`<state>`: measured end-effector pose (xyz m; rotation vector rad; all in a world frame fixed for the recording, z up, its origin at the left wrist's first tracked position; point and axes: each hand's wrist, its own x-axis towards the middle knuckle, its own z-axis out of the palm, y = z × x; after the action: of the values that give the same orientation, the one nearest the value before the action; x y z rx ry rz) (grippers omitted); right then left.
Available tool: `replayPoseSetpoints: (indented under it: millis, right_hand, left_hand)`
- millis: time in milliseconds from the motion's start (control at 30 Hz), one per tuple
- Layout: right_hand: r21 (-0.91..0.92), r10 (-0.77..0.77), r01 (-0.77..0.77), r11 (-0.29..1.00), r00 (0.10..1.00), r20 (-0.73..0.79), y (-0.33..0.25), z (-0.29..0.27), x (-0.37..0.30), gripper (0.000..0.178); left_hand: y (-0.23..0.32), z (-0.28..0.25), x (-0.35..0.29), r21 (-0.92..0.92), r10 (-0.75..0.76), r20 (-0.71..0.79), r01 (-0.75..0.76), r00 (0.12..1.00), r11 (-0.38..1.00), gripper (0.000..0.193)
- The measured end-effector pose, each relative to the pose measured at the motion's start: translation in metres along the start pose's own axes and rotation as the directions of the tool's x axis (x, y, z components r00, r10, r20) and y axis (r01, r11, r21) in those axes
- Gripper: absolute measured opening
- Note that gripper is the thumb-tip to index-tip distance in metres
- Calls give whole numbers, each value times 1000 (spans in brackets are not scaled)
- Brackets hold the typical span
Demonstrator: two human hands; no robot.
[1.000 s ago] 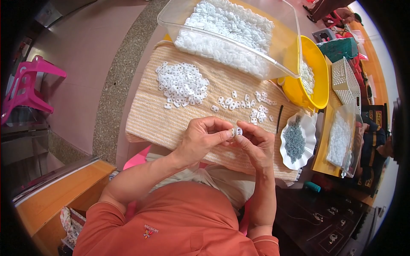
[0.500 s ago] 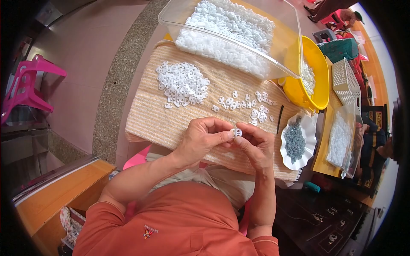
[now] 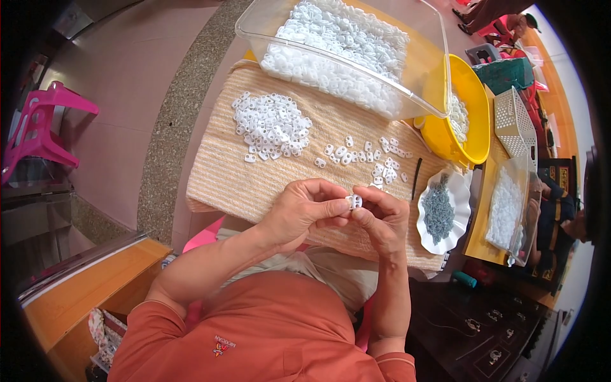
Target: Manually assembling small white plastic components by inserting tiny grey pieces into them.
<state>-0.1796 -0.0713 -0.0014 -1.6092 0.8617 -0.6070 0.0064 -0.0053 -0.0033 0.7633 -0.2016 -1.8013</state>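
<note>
Between the fingertips of both hands is a small white plastic cord lock [image 3: 355,202] with two holes. My left hand [image 3: 298,209] pinches its left side with thumb and forefinger, while my right hand [image 3: 383,218] grips the right side the same way. Just beyond my hands, several loose white pieces [image 3: 344,155] lie scattered on the striped cloth [image 3: 216,159]. A larger heap of similar white two-holed pieces [image 3: 272,125] sits further left. To the right of my right hand stands a white scalloped dish [image 3: 463,219] holding tiny grey springs [image 3: 439,213].
At the table's far side stands a big clear bin [image 3: 439,38] full of white pieces. A yellow basin [image 3: 480,121] with pale parts is beside it. A black stick [image 3: 417,169] lies near the dish. A pink stool [image 3: 48,127] is on the floor at left; another clear tub [image 3: 525,235] is at right.
The cord lock has turned slightly between my fingers, so its holes show more plainly. Both hands stay in nearly the same place.
</note>
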Motion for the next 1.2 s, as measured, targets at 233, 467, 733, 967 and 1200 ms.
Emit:
replayPoseSetpoints:
  millis: [233, 467, 733, 967, 1200]
  right_hand:
    - [101, -57, 57, 993, 998, -10, -8, 4, 3, 33]
    - [177, -150, 153, 972, 988, -30, -8, 8, 3, 33]
    - [143, -149, 151, 978, 989, -19, -12, 11, 2, 34]
    - [140, -154, 154, 978, 988, -11, -17, 14, -2, 32]
    - [-33, -36, 31, 999, 990, -136, -39, 22, 4, 33]
  left_hand:
    - [2, -1, 0, -95, -81, 82, 89, 993, 992, 14]
    - [4, 2, -2, -132, -89, 141, 107, 986, 985, 9]
    - [0, 1, -3, -131, -69, 194, 96, 979, 987, 7]
    - [-3, 2, -7, -161, -40, 205, 74, 978, 984, 6]
    - [0, 3, -4, -183, -41, 238, 86, 971, 979, 5]
